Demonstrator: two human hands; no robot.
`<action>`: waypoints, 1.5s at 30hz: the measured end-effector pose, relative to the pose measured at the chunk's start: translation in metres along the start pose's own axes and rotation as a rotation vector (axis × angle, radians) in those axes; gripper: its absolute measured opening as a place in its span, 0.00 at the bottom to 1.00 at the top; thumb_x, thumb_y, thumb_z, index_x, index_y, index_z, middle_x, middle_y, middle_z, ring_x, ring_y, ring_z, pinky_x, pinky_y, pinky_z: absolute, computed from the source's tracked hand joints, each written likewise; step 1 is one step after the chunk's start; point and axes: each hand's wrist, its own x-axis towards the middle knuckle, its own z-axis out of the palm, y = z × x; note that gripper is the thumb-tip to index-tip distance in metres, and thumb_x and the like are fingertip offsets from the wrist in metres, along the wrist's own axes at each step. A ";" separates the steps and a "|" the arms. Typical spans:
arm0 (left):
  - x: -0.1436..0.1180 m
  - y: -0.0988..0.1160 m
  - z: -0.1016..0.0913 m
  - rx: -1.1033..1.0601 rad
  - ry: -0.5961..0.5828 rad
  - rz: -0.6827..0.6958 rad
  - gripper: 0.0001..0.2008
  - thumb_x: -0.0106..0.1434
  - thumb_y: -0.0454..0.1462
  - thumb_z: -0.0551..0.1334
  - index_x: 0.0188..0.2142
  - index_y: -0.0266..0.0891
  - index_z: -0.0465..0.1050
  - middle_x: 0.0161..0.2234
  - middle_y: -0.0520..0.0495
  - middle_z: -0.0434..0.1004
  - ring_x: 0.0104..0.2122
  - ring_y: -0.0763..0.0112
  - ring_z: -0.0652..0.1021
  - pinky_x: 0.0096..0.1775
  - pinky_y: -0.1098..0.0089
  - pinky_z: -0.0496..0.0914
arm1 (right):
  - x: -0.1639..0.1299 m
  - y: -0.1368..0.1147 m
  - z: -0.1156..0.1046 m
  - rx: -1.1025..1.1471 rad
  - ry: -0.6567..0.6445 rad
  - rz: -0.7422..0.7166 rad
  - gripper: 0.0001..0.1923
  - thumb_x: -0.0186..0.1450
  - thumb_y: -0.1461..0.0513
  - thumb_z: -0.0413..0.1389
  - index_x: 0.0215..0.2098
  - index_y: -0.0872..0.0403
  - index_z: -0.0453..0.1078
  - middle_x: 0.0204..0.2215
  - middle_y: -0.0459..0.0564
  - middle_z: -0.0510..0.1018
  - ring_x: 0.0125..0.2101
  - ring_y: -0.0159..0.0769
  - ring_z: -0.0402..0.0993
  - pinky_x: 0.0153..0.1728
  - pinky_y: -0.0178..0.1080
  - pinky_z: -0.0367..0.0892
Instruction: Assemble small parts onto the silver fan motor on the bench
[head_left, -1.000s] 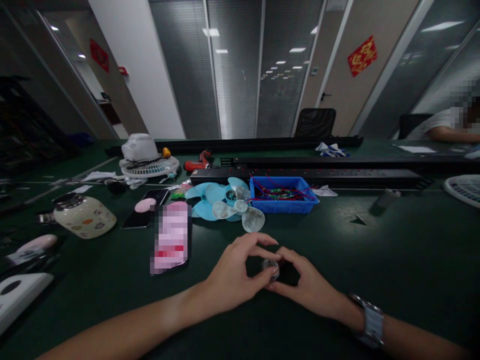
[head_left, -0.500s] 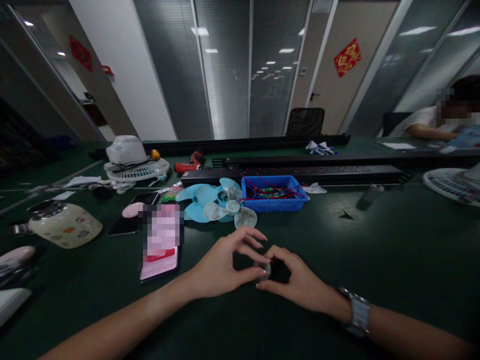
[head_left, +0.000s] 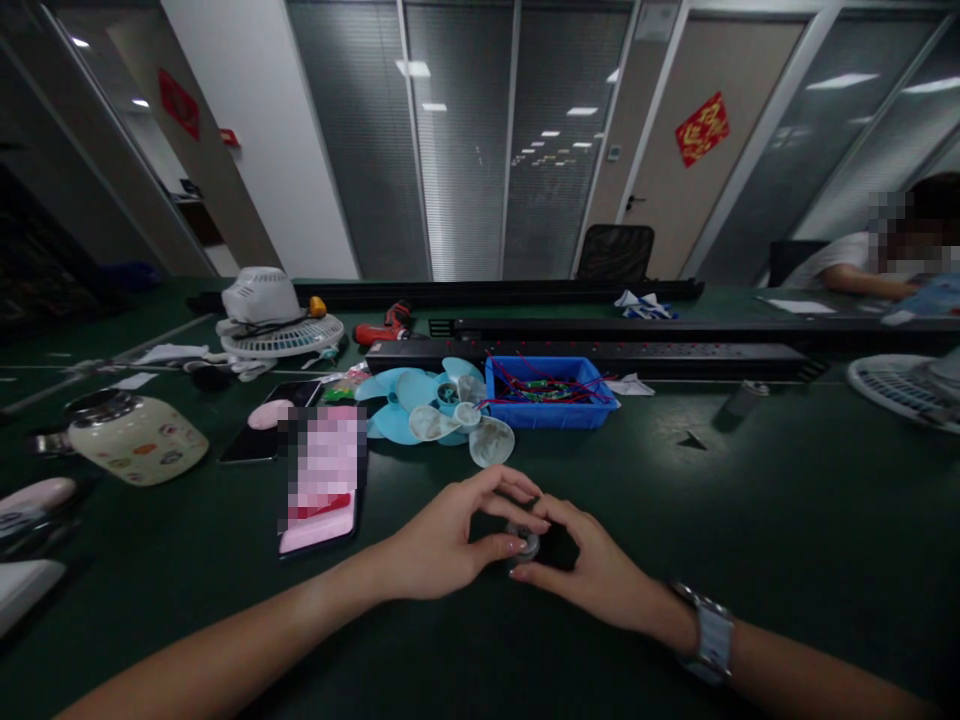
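Note:
Between my two hands, a small round grey part (head_left: 528, 544) is held low over the dark green table. The thumb and fingers of my left hand (head_left: 472, 535) close on its left and upper side. My right hand (head_left: 592, 565), with a watch on its wrist, pinches the part from the right with thumb and forefinger. My fingers hide much of it, so its exact kind cannot be told. Just beyond my hands lie light blue and pale fan blades (head_left: 439, 408), beside a blue bin (head_left: 555, 408) with red wires and green boards inside.
At left are a phone (head_left: 326, 475) with a pink screen, a cream kettle-like vessel (head_left: 142, 440) on its side, and a white fan (head_left: 274, 310). A red power drill (head_left: 384, 325) and long black rails (head_left: 600, 355) lie behind. A small metal cylinder (head_left: 746, 397) stands right. Far right sits a person (head_left: 847, 265).
The view has shifted slightly. My left fingers have come down closer over the grey part and towards the right hand. Both hands still hold the part.

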 end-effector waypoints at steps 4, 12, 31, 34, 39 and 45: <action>0.000 -0.005 -0.001 0.104 0.095 0.043 0.16 0.59 0.31 0.69 0.46 0.41 0.72 0.40 0.48 0.82 0.46 0.63 0.80 0.53 0.59 0.70 | 0.000 -0.001 0.001 0.014 0.010 0.004 0.15 0.60 0.54 0.67 0.39 0.50 0.69 0.36 0.44 0.75 0.37 0.38 0.71 0.38 0.40 0.65; -0.003 -0.008 0.006 0.245 0.318 0.105 0.05 0.58 0.34 0.71 0.34 0.41 0.77 0.40 0.50 0.79 0.39 0.67 0.81 0.45 0.65 0.71 | 0.002 0.001 0.001 0.029 0.006 0.015 0.15 0.60 0.54 0.66 0.39 0.50 0.70 0.37 0.44 0.76 0.38 0.38 0.72 0.39 0.40 0.67; -0.048 -0.065 -0.013 0.569 0.486 -0.053 0.04 0.61 0.35 0.67 0.37 0.42 0.76 0.44 0.47 0.77 0.46 0.59 0.77 0.48 0.57 0.73 | 0.002 -0.001 -0.001 0.076 -0.034 0.061 0.15 0.60 0.56 0.67 0.42 0.49 0.70 0.45 0.46 0.77 0.46 0.42 0.72 0.49 0.46 0.66; -0.050 -0.064 -0.014 0.569 0.484 -0.039 0.09 0.61 0.35 0.67 0.42 0.43 0.76 0.48 0.46 0.76 0.50 0.58 0.76 0.51 0.55 0.72 | 0.002 0.000 0.000 0.079 -0.034 0.065 0.16 0.60 0.56 0.67 0.43 0.49 0.70 0.46 0.46 0.77 0.46 0.41 0.72 0.49 0.46 0.66; -0.051 -0.070 -0.016 0.564 0.455 -0.060 0.07 0.62 0.34 0.66 0.40 0.46 0.78 0.48 0.48 0.78 0.50 0.58 0.76 0.53 0.52 0.70 | 0.003 0.001 0.000 0.081 -0.032 0.061 0.16 0.60 0.55 0.67 0.43 0.49 0.70 0.46 0.46 0.77 0.46 0.41 0.72 0.48 0.45 0.66; -0.029 -0.041 -0.001 0.350 0.592 0.069 0.07 0.60 0.33 0.68 0.38 0.43 0.75 0.38 0.51 0.81 0.40 0.64 0.82 0.45 0.63 0.75 | 0.002 0.001 0.000 0.056 -0.025 0.052 0.16 0.60 0.56 0.67 0.43 0.50 0.70 0.43 0.45 0.77 0.44 0.41 0.72 0.45 0.43 0.67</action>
